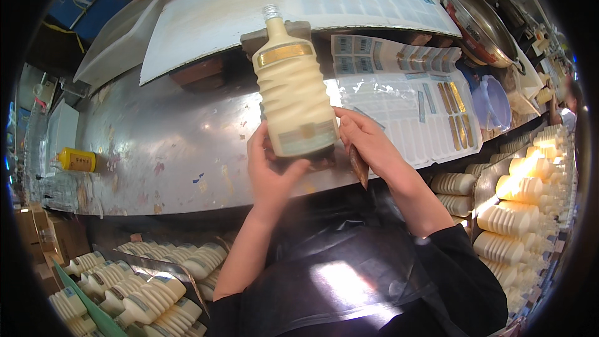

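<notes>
A cream glass bottle (293,95) with wavy ridges lies tilted, its clear threaded neck pointing away from me. A gold label crosses its shoulder, and a pale blue-green label with a gold middle sits near its base. My left hand (269,165) grips the lower left side, with the fingers partly hidden behind the bottle. At the lower right edge, my right hand (368,143) touches the bottle with its fingertips. That hand is also closed around a brown, flat, pointed piece (359,167), whose exact kind I cannot make out. A grey-brown block (253,42) shows behind the bottle's shoulder.
Label sheets (399,106) lie on the metal table (156,143), right of the bottle. Beyond stand a white board (218,19), a steel pan (477,19) and a lavender bucket (493,103). A yellow bottle (77,160) lies left. Racked cream bottles (153,299) flank me.
</notes>
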Tool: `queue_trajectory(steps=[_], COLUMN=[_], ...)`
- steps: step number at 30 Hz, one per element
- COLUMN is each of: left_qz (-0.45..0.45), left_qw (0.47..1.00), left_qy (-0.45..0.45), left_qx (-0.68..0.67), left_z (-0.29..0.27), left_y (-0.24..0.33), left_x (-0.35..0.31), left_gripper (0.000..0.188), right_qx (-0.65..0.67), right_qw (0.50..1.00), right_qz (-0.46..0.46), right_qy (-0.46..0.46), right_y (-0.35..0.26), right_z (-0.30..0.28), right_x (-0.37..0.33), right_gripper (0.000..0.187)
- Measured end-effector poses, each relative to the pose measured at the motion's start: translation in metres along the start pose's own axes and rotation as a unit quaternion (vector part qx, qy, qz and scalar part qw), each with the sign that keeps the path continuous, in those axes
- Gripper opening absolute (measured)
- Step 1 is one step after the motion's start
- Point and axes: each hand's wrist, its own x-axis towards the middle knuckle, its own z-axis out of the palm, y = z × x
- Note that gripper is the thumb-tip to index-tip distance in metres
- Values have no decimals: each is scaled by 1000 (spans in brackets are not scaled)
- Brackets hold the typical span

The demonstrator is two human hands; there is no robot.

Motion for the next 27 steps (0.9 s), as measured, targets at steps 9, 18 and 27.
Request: queue_trajectory(steps=[9, 18, 27], left_qz=[45, 47, -56], left_qw=[993, 991, 998], left_qy=[45, 61, 11], left_qx=[100, 111, -13], left_z=[8, 8, -7], left_y=[24, 31, 8], left_x=[8, 8, 3], left_gripper=[80, 81, 78], right_qx=[87, 78, 35], right_qw=[993, 991, 997], right_qz=[75, 112, 60], right_qy=[-11, 0, -31], right_y=[-3, 8, -29], right_z=[-3, -8, -2], right_x=[2, 6, -15], right_gripper=[42, 45, 51])
